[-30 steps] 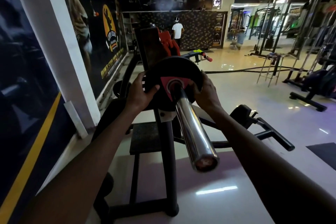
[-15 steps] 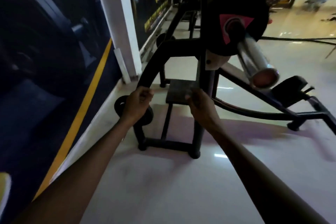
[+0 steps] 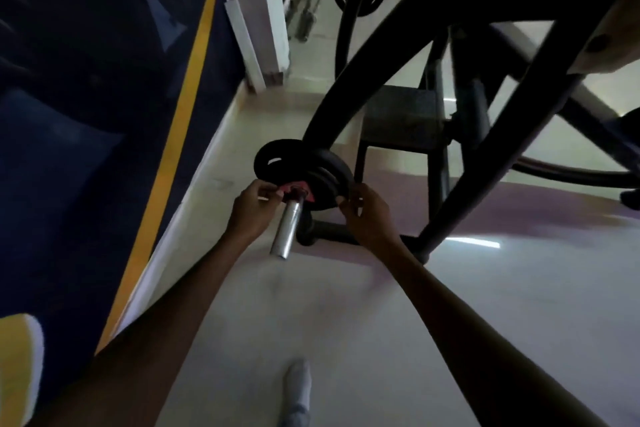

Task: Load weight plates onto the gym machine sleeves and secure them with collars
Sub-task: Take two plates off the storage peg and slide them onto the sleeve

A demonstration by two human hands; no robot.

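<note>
A small black weight plate (image 3: 323,185) with a pink centre label sits on a low chrome storage peg (image 3: 288,229) near the foot of the dark machine frame (image 3: 346,94), with more black plates (image 3: 277,161) stacked behind it on the same peg. The step in hand appears to be fetching another plate for the machine: both hands close on the front plate's rim. The left hand (image 3: 251,210) curls its fingers around the near left edge beside the label; the right hand (image 3: 367,215) pinches the right edge, fingers bent over it. Whether the plate is gripped firmly or merely touched is unclear through the blur. The next move likely calls for sliding the plate straight along the peg toward its free end, keeping it square so the bore does not bind. A pale floor (image 3: 346,322) lies beneath, and a blue wall with a yellow stripe (image 3: 176,135) runs along the left.
</note>
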